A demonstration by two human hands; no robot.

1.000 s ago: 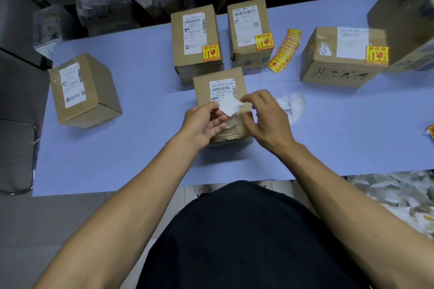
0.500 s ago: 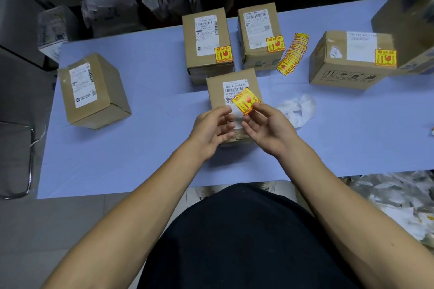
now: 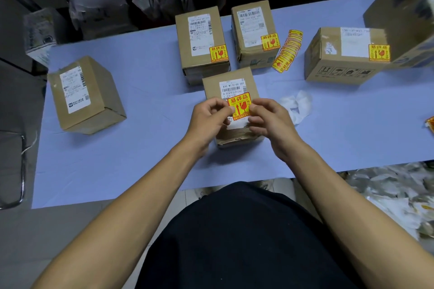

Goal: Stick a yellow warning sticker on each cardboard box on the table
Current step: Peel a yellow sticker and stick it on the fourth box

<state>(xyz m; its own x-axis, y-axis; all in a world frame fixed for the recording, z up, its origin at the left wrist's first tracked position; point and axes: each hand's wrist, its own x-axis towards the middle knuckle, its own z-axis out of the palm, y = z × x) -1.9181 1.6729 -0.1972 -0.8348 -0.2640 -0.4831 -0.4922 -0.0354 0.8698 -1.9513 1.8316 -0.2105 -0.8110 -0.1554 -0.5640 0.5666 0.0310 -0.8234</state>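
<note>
Fingers of both hands pinching yellow sticker (image 3: 239, 105) by its edges over nearest cardboard box (image 3: 231, 135).

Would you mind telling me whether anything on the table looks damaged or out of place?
The near box, under the yellow sticker both hands hold, has a ragged, torn front edge. Crumpled white backing paper lies loose to its right. The left box sits skewed and has no yellow sticker showing.
</note>
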